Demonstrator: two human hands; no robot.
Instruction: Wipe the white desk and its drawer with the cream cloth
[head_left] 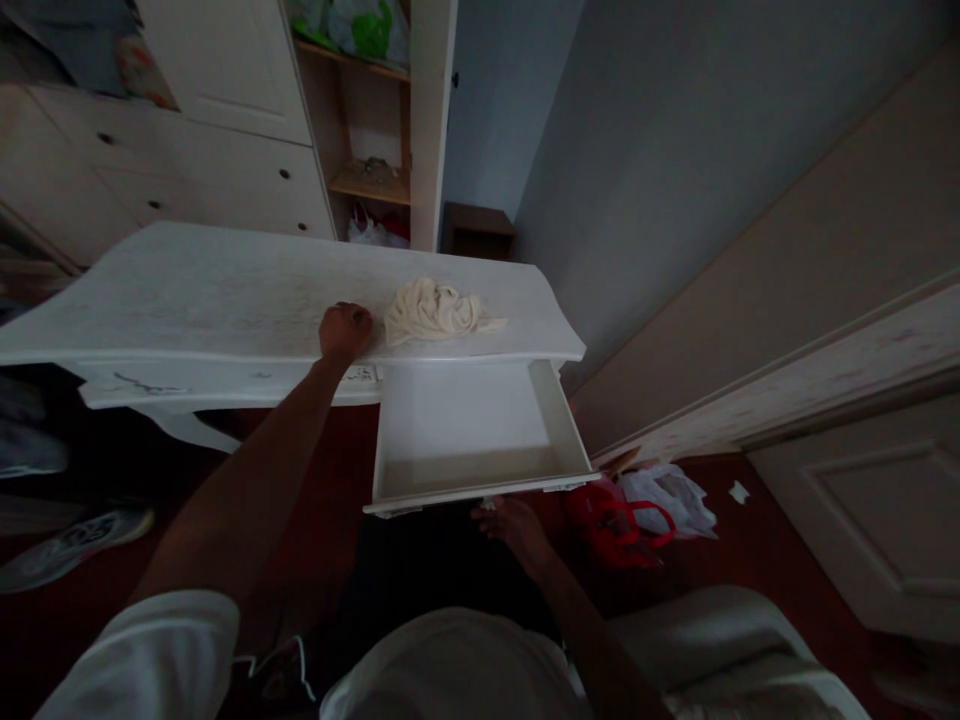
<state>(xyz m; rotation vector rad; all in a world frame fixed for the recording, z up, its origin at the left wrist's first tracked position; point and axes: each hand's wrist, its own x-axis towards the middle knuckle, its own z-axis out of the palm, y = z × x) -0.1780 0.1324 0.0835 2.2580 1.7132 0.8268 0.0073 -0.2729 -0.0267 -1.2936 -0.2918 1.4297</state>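
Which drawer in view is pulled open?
The right-end drawer of the white table, with the right hand at its front; the cabinet drawers behind look shut.

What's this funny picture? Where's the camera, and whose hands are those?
There's no machine here, just one person. The camera sits on that person's head, looking forward and down, so you see roughly what they see. The left hand, curled up, rests on a white table. Beside it on top lies a crumpled cream cloth. The right hand is at the front of the pulled-out drawer, seemingly touching a small knob; it's too dark to be certain.
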